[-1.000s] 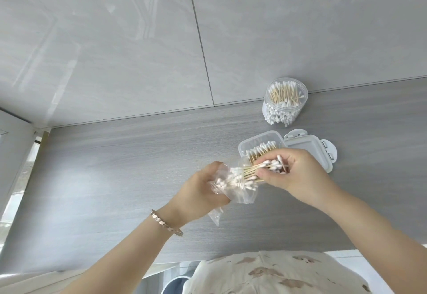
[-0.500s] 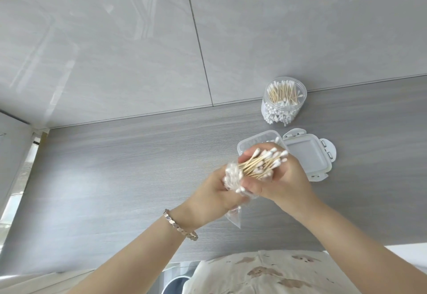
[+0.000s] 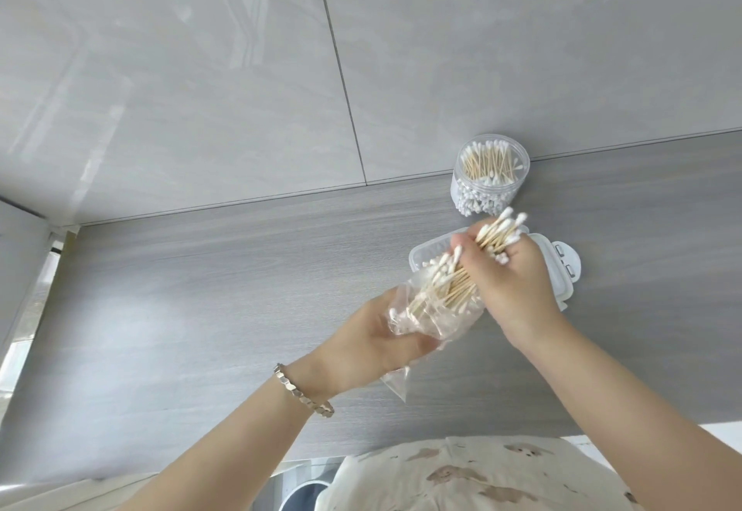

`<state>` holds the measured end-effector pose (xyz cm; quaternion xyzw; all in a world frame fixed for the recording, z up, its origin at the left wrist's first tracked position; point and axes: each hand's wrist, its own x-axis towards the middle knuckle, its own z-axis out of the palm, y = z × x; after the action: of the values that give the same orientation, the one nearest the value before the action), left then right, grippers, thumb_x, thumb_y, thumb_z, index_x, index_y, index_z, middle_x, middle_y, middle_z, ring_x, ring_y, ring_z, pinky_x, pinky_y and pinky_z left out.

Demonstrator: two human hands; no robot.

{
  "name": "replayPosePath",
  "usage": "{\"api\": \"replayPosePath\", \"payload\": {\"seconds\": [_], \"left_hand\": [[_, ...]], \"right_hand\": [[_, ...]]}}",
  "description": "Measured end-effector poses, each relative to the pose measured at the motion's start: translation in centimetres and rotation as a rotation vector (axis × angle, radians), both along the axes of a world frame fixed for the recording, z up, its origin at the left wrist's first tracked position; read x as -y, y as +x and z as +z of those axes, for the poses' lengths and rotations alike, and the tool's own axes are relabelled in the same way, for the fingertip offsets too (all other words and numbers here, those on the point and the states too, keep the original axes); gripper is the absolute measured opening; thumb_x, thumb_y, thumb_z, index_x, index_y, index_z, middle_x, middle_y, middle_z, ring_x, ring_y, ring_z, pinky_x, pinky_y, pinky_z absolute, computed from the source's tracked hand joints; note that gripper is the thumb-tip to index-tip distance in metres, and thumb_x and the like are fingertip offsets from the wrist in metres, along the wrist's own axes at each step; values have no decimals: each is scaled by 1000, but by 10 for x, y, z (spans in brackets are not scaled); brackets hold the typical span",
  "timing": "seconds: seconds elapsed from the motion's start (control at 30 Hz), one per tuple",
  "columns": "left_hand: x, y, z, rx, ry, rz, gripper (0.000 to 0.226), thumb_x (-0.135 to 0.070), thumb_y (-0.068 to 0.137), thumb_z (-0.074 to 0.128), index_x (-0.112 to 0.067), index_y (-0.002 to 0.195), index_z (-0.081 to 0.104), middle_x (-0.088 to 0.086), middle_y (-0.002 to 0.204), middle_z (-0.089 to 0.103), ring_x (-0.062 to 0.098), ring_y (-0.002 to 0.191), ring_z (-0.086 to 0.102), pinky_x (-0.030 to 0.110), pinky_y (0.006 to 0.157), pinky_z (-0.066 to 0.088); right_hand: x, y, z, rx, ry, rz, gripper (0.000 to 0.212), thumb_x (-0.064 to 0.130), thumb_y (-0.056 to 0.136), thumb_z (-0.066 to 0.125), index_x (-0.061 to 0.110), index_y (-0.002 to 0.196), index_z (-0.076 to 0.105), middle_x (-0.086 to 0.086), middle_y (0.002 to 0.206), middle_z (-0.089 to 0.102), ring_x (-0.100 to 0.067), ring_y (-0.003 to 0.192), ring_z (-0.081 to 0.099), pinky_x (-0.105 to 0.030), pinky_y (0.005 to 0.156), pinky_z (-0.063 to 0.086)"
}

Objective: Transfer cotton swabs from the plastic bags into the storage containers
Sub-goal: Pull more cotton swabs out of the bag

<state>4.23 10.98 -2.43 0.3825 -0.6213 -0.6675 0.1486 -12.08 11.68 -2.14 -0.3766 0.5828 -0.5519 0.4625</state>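
My left hand (image 3: 373, 344) grips a clear plastic bag (image 3: 431, 315) that still has several wooden-stick cotton swabs in it. My right hand (image 3: 508, 285) is closed around a bundle of cotton swabs (image 3: 496, 235), with their lower ends still inside the bag's mouth. Right behind the hands sits a rectangular clear storage box (image 3: 425, 255), open, with its hinged lid (image 3: 562, 269) lying flat to the right. A round clear jar (image 3: 490, 173) packed with swabs stands by the wall.
The grey wood-grain counter (image 3: 241, 289) runs left and right, backed by a glossy grey tiled wall (image 3: 241, 89). The counter's front edge is near my patterned shirt (image 3: 482, 478). A metal bracelet (image 3: 303, 392) is on my left wrist.
My right hand has drawn the swab bundle up and to the right, partly out of the bag. My left hand has pulled the bag down and left, away from the box.
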Motion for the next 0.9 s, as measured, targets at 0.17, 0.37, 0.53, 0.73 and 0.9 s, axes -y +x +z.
{"api": "replayPosePath", "payload": {"seconds": [0.17, 0.37, 0.53, 0.73, 0.9], "left_hand": [[-4, -2, -1, 23, 15, -8, 30, 0, 83, 63, -29, 84, 55, -25, 64, 61, -9, 60, 55, 7, 57, 41], [-4, -2, 0, 54, 82, -27, 14, -13, 79, 61, -27, 77, 58, -7, 73, 65, 3, 60, 58, 14, 54, 43], [-3, -3, -1, 63, 108, -35, 6, -21, 77, 56, -17, 79, 58, -3, 71, 63, 8, 59, 56, 18, 55, 43], [-2, -5, 2, 64, 149, -58, 7, -21, 75, 55, -22, 74, 61, -11, 64, 63, 6, 56, 56, 14, 50, 43], [-3, -4, -1, 34, 298, -3, 20, -37, 66, 58, -22, 77, 65, -3, 69, 65, 10, 56, 55, 24, 54, 42]], "right_hand": [[2, 0, -11, 375, 249, -170, 20, 25, 86, 58, 20, 67, 54, 4, 56, 55, -11, 54, 53, -28, 62, 42], [-3, 8, -12, 778, 174, -72, 30, 41, 75, 63, 16, 63, 53, -1, 57, 59, -22, 69, 62, -30, 69, 51], [-9, 9, -8, 696, 31, 90, 57, 59, 34, 85, 21, 70, 61, 1, 70, 68, -18, 72, 70, -27, 59, 55], [-9, 13, -6, 555, 16, 124, 76, 44, 26, 92, 16, 85, 52, 4, 65, 65, -14, 61, 64, -27, 55, 53], [-10, 16, -8, 522, -32, 231, 78, 39, 32, 92, 16, 93, 49, 2, 73, 67, -15, 68, 65, -27, 60, 55]]}}
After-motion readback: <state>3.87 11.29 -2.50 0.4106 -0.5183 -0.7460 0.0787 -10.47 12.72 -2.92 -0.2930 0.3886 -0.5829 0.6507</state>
